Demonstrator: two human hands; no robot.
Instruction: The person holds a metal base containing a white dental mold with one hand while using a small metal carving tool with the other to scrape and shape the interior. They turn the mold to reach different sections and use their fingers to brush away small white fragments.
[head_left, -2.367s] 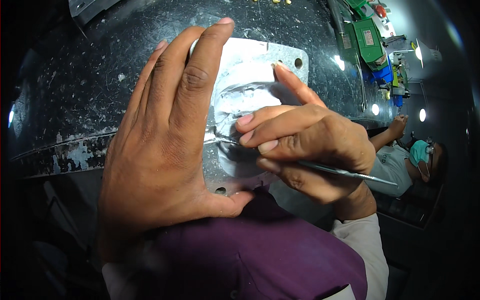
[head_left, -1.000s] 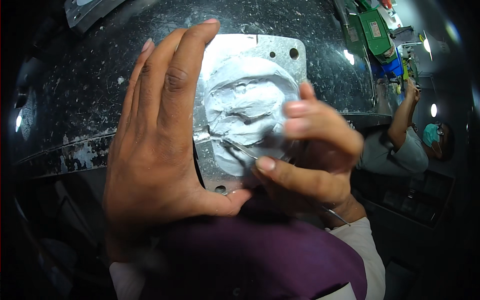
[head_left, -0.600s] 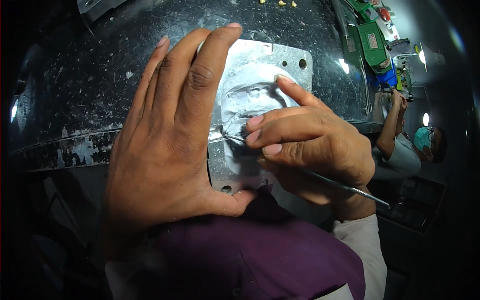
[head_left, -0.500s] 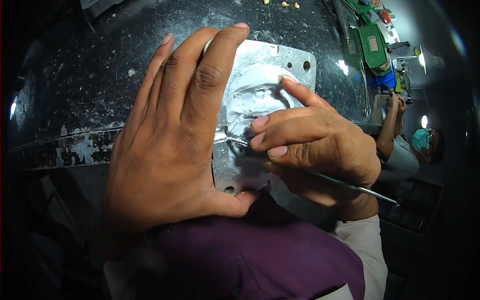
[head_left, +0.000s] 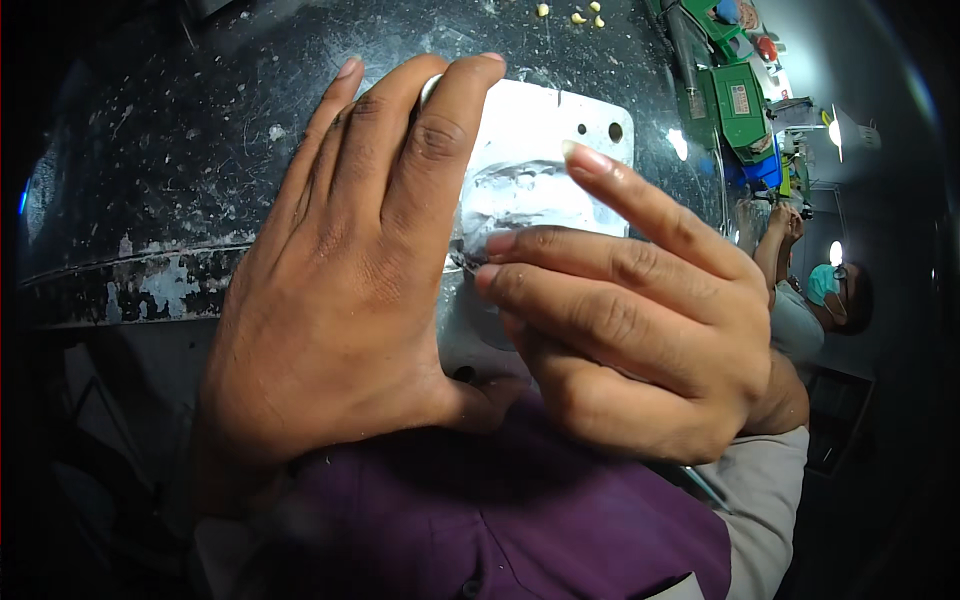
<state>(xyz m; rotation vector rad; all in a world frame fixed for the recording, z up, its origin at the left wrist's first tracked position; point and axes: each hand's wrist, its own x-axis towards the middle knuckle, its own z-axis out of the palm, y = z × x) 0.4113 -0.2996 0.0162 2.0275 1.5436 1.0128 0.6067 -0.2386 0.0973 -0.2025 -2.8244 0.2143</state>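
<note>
A silvery metal plate (head_left: 608, 112) with round holes and rounded corners sits at the bench edge. A pale, plaster-like mass (head_left: 525, 195) with a hollowed middle lies on it. My left hand (head_left: 335, 280) grips the plate along its left side, fingers over the far edge and thumb at the near edge. My right hand (head_left: 640, 330) pinches a thin metal carving tool (head_left: 706, 486), whose tail shows below the palm. Its working end is at the left side of the mass, beside my left hand, mostly covered by my fingers. The right index finger is stretched out above the mass.
Black, scuffed bench top (head_left: 180, 170) with a chipped front edge. Several small cream-coloured pieces (head_left: 578, 18) lie at the far side. Green bins (head_left: 738, 112) stand at the far right, and another person (head_left: 800, 310) in a mask sits beyond them.
My right hand has turned and shifted down, its index finger lifting and straightening. The tool's tail now points lower toward my sleeve. My left hand still holds the plate.
</note>
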